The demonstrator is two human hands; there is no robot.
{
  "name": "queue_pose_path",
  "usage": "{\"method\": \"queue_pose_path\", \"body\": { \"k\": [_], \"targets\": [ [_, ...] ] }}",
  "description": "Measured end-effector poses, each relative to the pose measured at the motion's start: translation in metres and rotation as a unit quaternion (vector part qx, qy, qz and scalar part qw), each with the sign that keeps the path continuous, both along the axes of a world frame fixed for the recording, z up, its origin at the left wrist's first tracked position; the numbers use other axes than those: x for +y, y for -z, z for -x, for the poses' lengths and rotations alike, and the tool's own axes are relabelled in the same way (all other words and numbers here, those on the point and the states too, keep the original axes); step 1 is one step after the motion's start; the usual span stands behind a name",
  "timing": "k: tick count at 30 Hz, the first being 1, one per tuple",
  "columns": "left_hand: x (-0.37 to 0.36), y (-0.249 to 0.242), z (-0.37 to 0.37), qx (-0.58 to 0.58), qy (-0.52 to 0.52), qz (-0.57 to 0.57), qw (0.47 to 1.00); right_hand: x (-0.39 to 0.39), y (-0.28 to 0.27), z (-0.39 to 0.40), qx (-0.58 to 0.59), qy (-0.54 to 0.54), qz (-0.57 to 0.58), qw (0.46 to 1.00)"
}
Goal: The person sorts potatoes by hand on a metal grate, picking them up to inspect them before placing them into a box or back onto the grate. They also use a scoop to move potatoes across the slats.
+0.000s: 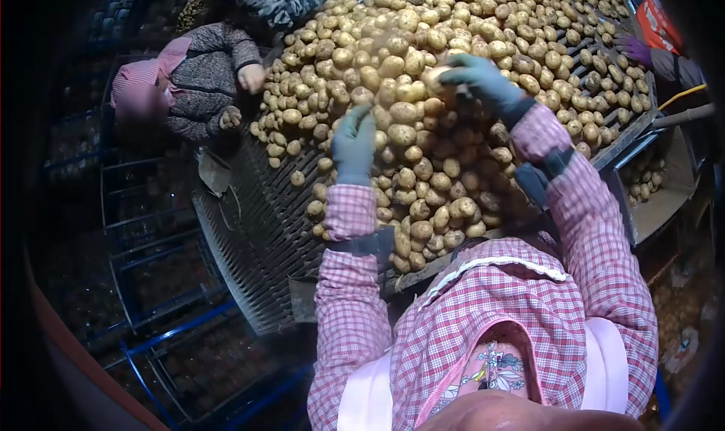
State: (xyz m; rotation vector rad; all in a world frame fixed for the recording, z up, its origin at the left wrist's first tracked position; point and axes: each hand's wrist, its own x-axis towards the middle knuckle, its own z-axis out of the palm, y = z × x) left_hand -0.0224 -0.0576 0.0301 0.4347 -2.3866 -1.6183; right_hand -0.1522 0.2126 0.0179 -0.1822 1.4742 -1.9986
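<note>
Many potatoes (404, 114) lie heaped on a slatted metal table (260, 204). My left hand (353, 145), in a grey-green glove, rests at the near left of the heap, its fingers pointing away from me and close together over potatoes. Whether it grips one cannot be made out. Further right, my right hand (479, 82), in a similar glove, reaches over the heap with its fingers curved round a pale potato (436, 80) at the fingertips.
A co-worker (200, 80) stands at the left with both hands by the heap. Another person's camouflage sleeve (276, 0) is at the top. A purple-gloved hand (634, 51) is at the right edge. A cardboard box (664, 212) holds potatoes below right. Blue-framed crates (181, 329) stand lower left.
</note>
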Motion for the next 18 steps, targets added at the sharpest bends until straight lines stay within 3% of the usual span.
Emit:
{"method": "queue_pose_path", "body": {
  "k": [3, 4, 5, 7, 8, 9, 12, 13, 14, 15, 16, 17, 18],
  "targets": [
    [0.004, 0.005, 0.025, 0.054, -0.016, -0.096, 0.994, 0.076, 0.014, -0.018, -0.074, 0.002, 0.247, 0.966],
    [0.006, 0.010, 0.033, 0.054, 0.007, -0.020, 0.998, 0.093, 0.014, -0.031, -0.051, 0.049, 0.217, 0.974],
    [0.025, 0.000, 0.038, 0.036, 0.035, -0.026, 0.998, 0.105, 0.007, -0.044, -0.026, 0.097, 0.188, 0.977],
    [0.057, 0.014, 0.049, 0.071, 0.115, 0.100, 0.986, 0.135, 0.051, -0.046, -0.199, 0.212, 0.144, 0.946],
    [0.079, 0.017, 0.052, 0.054, 0.149, 0.109, 0.981, 0.149, 0.065, -0.048, -0.165, 0.163, 0.071, 0.970],
    [0.099, 0.020, 0.051, 0.042, 0.201, 0.151, 0.967, 0.146, 0.044, -0.062, -0.181, 0.201, 0.004, 0.963],
    [0.144, 0.041, 0.056, 0.025, 0.262, 0.380, 0.887, 0.154, 0.060, -0.079, -0.010, 0.123, 0.014, 0.992],
    [0.153, 0.045, 0.055, 0.008, 0.269, 0.435, 0.859, 0.157, 0.063, -0.089, -0.145, 0.129, 0.065, 0.979],
    [0.160, 0.048, 0.056, -0.008, 0.275, 0.490, 0.827, 0.153, 0.057, -0.100, 0.141, 0.110, -0.020, 0.984],
    [0.161, 0.052, 0.055, -0.010, 0.274, 0.434, 0.858, 0.150, 0.058, -0.107, 0.198, 0.099, -0.046, 0.974],
    [0.157, 0.055, 0.055, -0.013, 0.272, 0.377, 0.885, 0.148, 0.057, -0.112, 0.178, 0.088, -0.053, 0.979],
    [0.154, 0.055, 0.058, -0.014, 0.269, 0.318, 0.909, 0.145, 0.055, -0.116, 0.062, 0.082, -0.029, 0.994],
    [0.157, 0.029, 0.053, -0.126, 0.260, 0.205, 0.935, 0.143, 0.051, -0.121, -0.002, 0.078, -0.009, 0.997]
  ]
}}
